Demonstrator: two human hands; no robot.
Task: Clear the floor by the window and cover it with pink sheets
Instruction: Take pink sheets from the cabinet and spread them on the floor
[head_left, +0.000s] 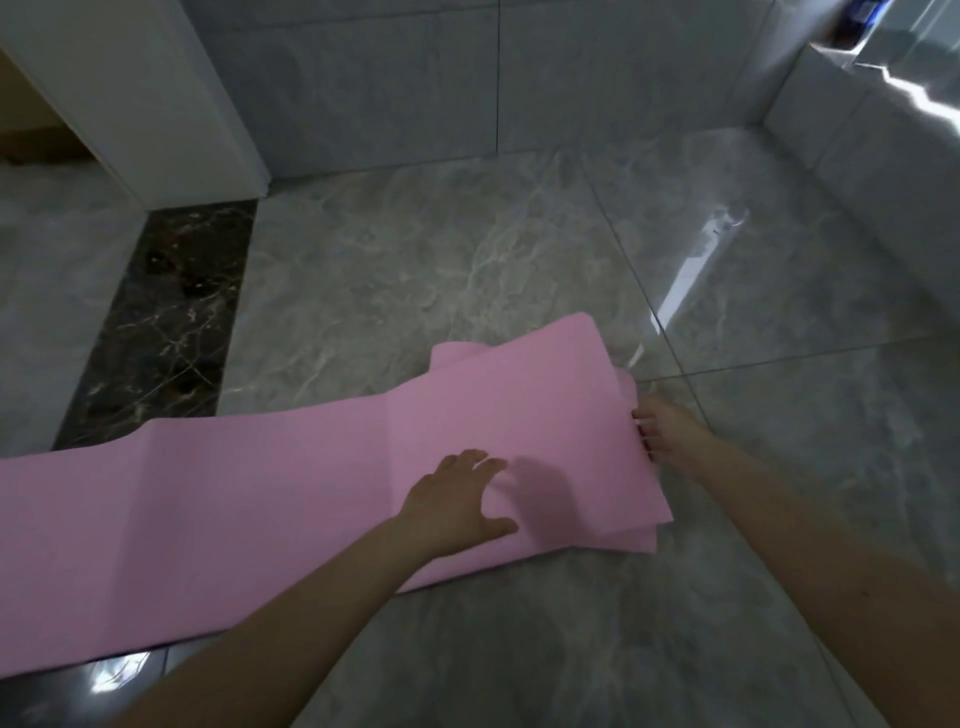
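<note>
On the floor (519, 249), pink sheets (322, 467) lie under spread left fingers (483, 460); right fingers (641, 415) pinch their edge

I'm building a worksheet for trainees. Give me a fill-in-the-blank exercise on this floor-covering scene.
1. The sheets on the floor are ____ in colour.
2. The left hand rests flat on ____ of the sheets.
3. The right hand grips the sheets at their ____ edge.
4. A dark marble strip lies to the ____ of the grey floor.

Missing words: pink; top; right; left

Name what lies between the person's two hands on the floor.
Head view: only pink sheet spans from the left hand to the right hand.
</note>
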